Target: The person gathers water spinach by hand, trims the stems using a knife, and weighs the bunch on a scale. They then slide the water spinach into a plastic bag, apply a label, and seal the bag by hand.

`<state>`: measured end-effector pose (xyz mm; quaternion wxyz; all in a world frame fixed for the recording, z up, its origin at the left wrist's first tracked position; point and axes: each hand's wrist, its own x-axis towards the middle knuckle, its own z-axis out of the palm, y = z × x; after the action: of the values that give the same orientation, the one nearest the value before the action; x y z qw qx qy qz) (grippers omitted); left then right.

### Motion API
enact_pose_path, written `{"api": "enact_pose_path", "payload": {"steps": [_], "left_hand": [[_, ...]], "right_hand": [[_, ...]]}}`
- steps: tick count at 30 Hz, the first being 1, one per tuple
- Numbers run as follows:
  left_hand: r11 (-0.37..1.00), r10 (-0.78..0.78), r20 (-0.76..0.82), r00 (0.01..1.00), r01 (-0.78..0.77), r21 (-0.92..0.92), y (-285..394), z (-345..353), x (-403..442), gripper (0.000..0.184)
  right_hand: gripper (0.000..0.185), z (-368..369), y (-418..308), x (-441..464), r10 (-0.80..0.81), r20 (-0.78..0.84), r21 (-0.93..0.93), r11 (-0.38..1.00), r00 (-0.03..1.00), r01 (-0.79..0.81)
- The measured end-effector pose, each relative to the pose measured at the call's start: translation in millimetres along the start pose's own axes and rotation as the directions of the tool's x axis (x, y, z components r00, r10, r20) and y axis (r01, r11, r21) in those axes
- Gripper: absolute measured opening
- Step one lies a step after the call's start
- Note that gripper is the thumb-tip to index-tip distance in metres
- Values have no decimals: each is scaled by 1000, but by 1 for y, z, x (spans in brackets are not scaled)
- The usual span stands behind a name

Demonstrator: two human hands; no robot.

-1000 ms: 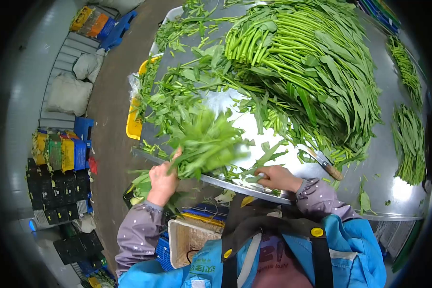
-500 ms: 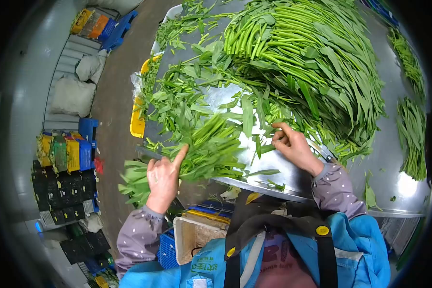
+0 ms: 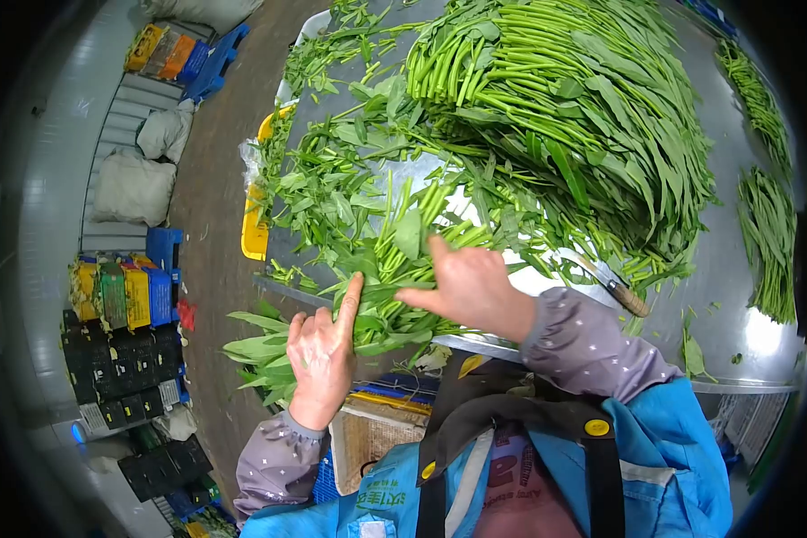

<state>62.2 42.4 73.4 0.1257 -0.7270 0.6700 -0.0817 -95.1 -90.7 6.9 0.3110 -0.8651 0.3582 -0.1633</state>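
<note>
My left hand grips a loose bunch of water spinach at the table's near left edge, its index finger stretched along the leaves. Leafy tips stick out to the left past my wrist, and the stems point up and right. Over the stem side of the same bunch is my right hand, touching it with thumb and index finger spread apart; its other fingers are hidden. To the right of that hand, a knife with a wooden handle lies on the metal table, its blade among cut stems.
A large heap of water spinach covers the table's back. Loose trimmings lie at left beside a yellow crate. Finished-looking bundles rest at the right edge. Below the near edge stands a pale bin.
My right hand has moved left from beside the knife onto the bunch. The knife handle, partly hidden before, now shows. My left hand keeps hold of the bunch, shifted slightly.
</note>
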Motion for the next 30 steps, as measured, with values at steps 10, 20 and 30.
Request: {"api": "enact_pose_path", "payload": {"steps": [10, 20, 30], "left_hand": [[995, -90, 10, 996, 90, -41, -11, 4, -25, 87], [998, -54, -16, 998, 53, -37, -4, 7, -27, 86], [999, 21, -86, 996, -17, 48, -9, 8, -28, 78]], "right_hand": [[29, -17, 129, 26, 272, -233, -46, 956, 934, -290], [18, 26, 49, 40, 365, 264, 765, 484, 892, -425], [34, 14, 22, 41, -56, 58, 203, 978, 997, 43]]}}
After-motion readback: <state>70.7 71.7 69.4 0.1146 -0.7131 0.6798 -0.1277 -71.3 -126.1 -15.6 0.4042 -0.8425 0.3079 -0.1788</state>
